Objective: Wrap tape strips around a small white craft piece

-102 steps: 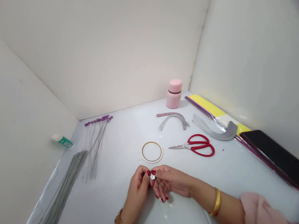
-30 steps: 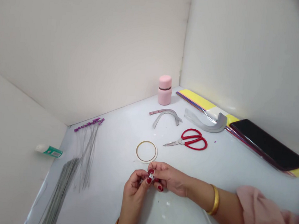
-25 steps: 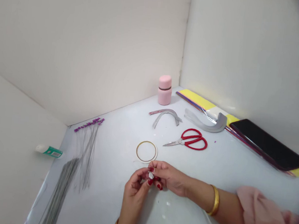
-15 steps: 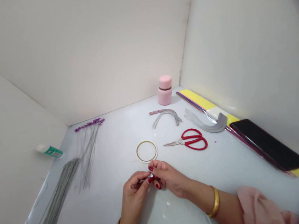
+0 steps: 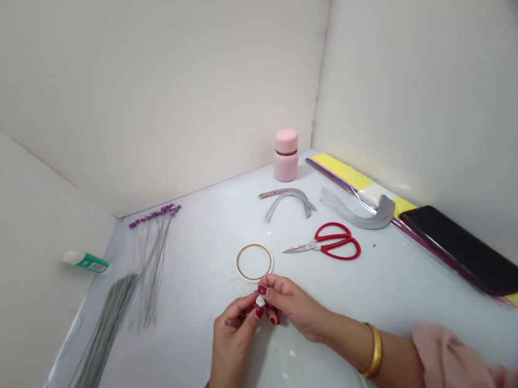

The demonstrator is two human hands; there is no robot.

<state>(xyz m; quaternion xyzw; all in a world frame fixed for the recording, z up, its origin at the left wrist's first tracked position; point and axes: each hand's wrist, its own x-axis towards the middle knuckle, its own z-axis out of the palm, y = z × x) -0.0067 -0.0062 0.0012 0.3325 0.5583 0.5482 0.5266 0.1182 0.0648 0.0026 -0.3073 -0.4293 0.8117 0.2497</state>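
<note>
My left hand [image 5: 235, 333] and my right hand [image 5: 291, 305] meet over the white table [image 5: 314, 372], fingertips pinched together. Between them is a small whitish, folded-looking piece [image 5: 260, 301], mostly covered by the fingers; its kind is too small to make out. Both hands are closed on it. Just beyond the fingertips lies a thin ring-shaped roll of tape [image 5: 238, 267], gold inside with a white band around. Red-handled scissors [image 5: 323, 244] rest further back to the right, blades pointing left.
Grey wire stems [image 5: 108, 326] lie at the left, several tipped with purple buds [image 5: 157, 213]. A green-and-white glue tube [image 5: 89, 261] is at the left edge. Behind are a pink flask [image 5: 286, 157], curved strips [image 5: 289, 196], a bent clear strip [image 5: 359, 214] and a black phone [image 5: 468, 250] on yellow packs.
The fingers have shifted slightly, and more of the whitish piece shows between them. The other things have stayed in place.
</note>
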